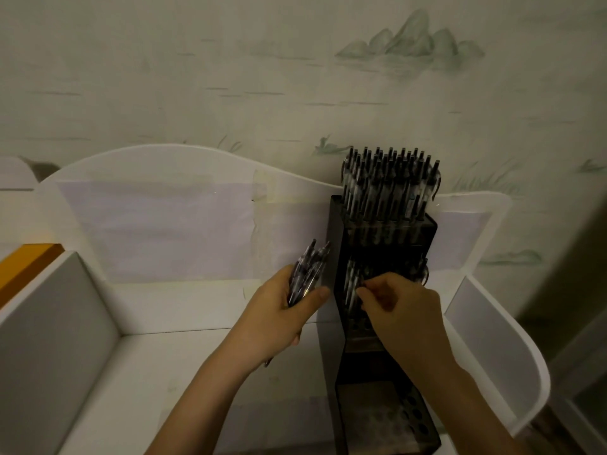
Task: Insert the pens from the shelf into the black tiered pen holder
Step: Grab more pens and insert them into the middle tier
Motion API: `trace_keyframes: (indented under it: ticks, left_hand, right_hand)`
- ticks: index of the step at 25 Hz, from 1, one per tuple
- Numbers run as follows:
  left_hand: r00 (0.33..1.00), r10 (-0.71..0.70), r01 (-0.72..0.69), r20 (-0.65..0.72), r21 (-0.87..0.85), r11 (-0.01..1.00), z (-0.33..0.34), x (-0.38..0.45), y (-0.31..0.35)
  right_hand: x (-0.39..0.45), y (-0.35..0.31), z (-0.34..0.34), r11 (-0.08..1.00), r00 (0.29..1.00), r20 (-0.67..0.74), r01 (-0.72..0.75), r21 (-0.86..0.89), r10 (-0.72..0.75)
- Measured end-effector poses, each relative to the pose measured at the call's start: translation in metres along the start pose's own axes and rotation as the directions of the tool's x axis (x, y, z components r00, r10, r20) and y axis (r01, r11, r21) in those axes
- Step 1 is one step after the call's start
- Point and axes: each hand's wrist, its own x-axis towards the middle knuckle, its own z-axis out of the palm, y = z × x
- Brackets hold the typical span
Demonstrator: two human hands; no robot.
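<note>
Holding a bundle of pens [303,274] in my left hand [285,311] at frame centre, my right hand [399,310] pinched a pen at the black tiered pen holder's [335,257] middle tier; top tier held packed pens [389,185]; bottom tier's holes showed bare.

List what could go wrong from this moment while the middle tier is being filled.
1. The left hand grips a loose bundle of pens while the right hand works at the middle tier; one could slip out onto the white shelf.
2. The right hand pinches at pens already standing in the black tiered pen holder, so it may knock neighbours askew.
3. The packed top tier may make the narrow holder top-heavy if pushed.
</note>
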Motion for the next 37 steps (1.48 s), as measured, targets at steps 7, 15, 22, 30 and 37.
trace_keyframes:
  ticks: [7, 15, 22, 30, 37]
  left_hand:
    - [0.996, 0.054, -0.055, 0.067, 0.018, 0.998, 0.008, -0.004, 0.007]
    - [0.993, 0.033, -0.035, 0.109, 0.019, 0.999, 0.026, 0.0, 0.014]
    - [0.993, 0.041, -0.045, 0.112, 0.032, 0.998, 0.027, 0.003, 0.017]
    - [0.997, 0.066, -0.069, 0.037, 0.086, 0.994, 0.023, 0.005, 0.016]
    - [0.998, 0.056, -0.057, 0.011, 0.064, 0.996, 0.019, 0.003, 0.017]
  right_hand:
    - [-0.001, -0.016, -0.012, 0.998, 0.996, -0.084, 0.022, 0.064, -0.016]
    - [-0.002, -0.034, -0.018, 0.916, 0.986, 0.143, -0.139, 0.376, 0.09]
    - [0.01, -0.031, -0.044, 0.718, 0.961, 0.071, -0.246, 0.651, 0.266]
    - [0.019, -0.022, -0.065, 0.854, 0.98, -0.149, -0.039, 0.519, 0.136]
    - [0.009, -0.003, -0.035, 0.97, 0.996, -0.08, -0.025, 0.24, 0.046]
